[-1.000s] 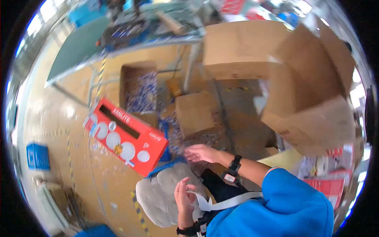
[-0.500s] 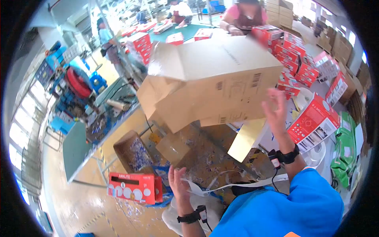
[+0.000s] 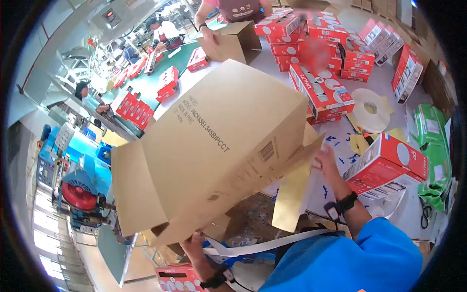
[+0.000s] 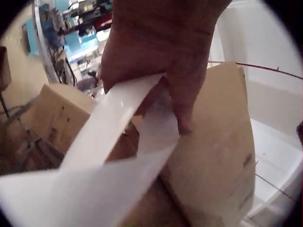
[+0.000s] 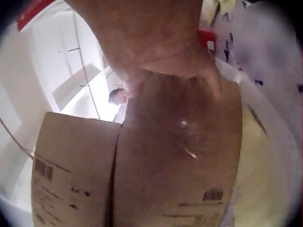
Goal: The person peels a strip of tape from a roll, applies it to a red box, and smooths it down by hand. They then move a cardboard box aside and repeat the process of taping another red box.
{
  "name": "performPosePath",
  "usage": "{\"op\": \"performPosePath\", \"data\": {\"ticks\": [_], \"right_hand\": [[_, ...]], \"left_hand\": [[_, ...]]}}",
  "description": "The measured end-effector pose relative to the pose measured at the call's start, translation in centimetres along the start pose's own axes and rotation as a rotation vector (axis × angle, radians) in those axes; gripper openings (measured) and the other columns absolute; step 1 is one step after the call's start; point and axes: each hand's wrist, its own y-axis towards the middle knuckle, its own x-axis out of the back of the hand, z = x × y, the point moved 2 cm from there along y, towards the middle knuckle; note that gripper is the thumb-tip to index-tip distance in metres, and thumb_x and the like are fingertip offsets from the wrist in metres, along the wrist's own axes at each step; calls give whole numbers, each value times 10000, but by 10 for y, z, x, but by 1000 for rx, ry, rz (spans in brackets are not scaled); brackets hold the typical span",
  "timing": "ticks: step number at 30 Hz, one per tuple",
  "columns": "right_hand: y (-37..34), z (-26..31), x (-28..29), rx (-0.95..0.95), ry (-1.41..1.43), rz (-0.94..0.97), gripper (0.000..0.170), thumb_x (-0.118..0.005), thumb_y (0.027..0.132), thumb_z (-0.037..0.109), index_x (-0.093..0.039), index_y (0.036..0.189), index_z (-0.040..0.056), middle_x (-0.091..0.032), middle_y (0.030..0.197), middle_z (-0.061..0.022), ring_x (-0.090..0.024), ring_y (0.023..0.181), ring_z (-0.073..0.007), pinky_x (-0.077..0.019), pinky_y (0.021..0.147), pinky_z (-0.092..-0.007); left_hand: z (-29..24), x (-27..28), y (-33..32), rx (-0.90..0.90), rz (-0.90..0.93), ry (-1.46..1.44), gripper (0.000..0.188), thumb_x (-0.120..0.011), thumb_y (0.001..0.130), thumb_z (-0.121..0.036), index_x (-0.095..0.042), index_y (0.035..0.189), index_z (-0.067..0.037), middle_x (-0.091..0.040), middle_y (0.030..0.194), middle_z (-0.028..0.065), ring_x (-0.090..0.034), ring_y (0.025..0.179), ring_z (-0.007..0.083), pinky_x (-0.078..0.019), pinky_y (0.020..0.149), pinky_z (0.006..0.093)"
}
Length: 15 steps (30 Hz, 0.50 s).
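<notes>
Two-handed, I am probably positioning the carton, right fingers spread, left fingers' pinch unclear, next needing firmer hold.

Marked on lg. carton: "MODEL PACK8SEL345BIPCCT", "MADE IN PRC"; can't read top line fully. Marked on red bx. beside it: "XANLITE".

Left hand low, right hand high at the box
The left touches the box's lower near edge; the right meets its right side, forearm slanting up toward it; how far the fingers curl is unclear.
</notes>
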Motion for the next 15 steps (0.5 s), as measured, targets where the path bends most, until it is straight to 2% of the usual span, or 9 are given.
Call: {"op": "performPosePath", "data": {"ticks": [1, 2, 3, 5, 6, 9, 10, 13, 15], "right_hand": [[-5, -5, -13, -43, 83, 9, 810, -648, 807, 391, -89, 1392, 349, -348, 1316, -99, -432, 1165, -288, -398, 902, -576], [-19, -10, -36, -82, 162, 19, 787, -646, 806, 405, -113, 1382, 337, -372, 1281, -112, -451, 1134, -301, -402, 899, -578], [-26, -13, -58, -124, 239, 27, 765, -643, 805, 420, -137, 1372, 326, -396, 1246, -125, -470, 1104, -315, -406, 897, -580], [-20, -13, -91, -272, 428, 143, 844, -619, 791, 507, -104, 1403, 237, -349, 1319, -171, -423, 1162, -385, -377, 930, -584], [-19, -15, -106, -351, 513, 203, 895, -606, 784, 551, -88, 1419, 193, -325, 1355, -194, -400, 1192, -420, -363, 946, -586], [-32, -30, -153, -698, 681, 309, 880, -555, 781, 619, -111, 1420, 209, -314, 1359, -218, -391, 1209, -434, -358, 945, -606], [-34, -25, -170, -676, 646, 334, 850, -523, 784, 644, -139, 1414, 220, -321, 1349, -211, -395, 1205, -423, -359, 944, -603], [-11, -14, -201, -593, 594, 367, 739, -460, 813, 660, -242, 1381, 241, -386, 1273, -150, -437, 1165, -359, -364, 942, -592], [19, 14, -231, -341, 533, 298, 725, -468, 827, 630, -208, 1405, 278, -321, 1377, -149, -384, 1224, -350, -391, 920, -593]], "left_hand": [[-4, -9, 0, 57, -31, -22, 272, -685, 769, -44, -606, 1027, -11, -615, 983, 38, -568, 886, 161, -466, 817, 325], [0, -20, 9, -166, -3, -36, 230, -671, 776, -25, -620, 1000, -11, -620, 966, 47, -569, 885, 155, -466, 806, 320], [-3, -28, 16, -213, -12, -37, 223, -665, 776, -16, -622, 994, -7, -621, 965, 51, -569, 887, 154, -465, 807, 320], [-15, -45, 35, -291, -26, -39, 209, -652, 776, 3, -625, 983, 2, -625, 963, 59, -569, 890, 152, -465, 808, 319], [-29, -51, 45, -384, -41, 218, 196, -629, 778, 27, -625, 974, 15, -634, 943, 60, -577, 855, 140, -477, 776, 302], [-53, -96, 77, -218, -12, 186, 207, -640, 757, 51, -623, 963, 34, -648, 881, 61, -589, 768, 132, -487, 714, 270], [-50, -106, 88, -183, -4, 159, 210, -655, 749, 50, -625, 957, 37, -651, 864, 64, -592, 745, 132, -489, 695, 263], [-65, -149, 116, -432, 60, 81, 191, -698, 745, -1, -642, 925, 30, -669, 844, 77, -602, 744, 131, -490, 684, 272], [-81, -165, 145, -470, 101, 158, 191, -707, 760, -68, -647, 921, 18, -674, 834, 112, -621, 735, 166, -488, 673, 285]]}}
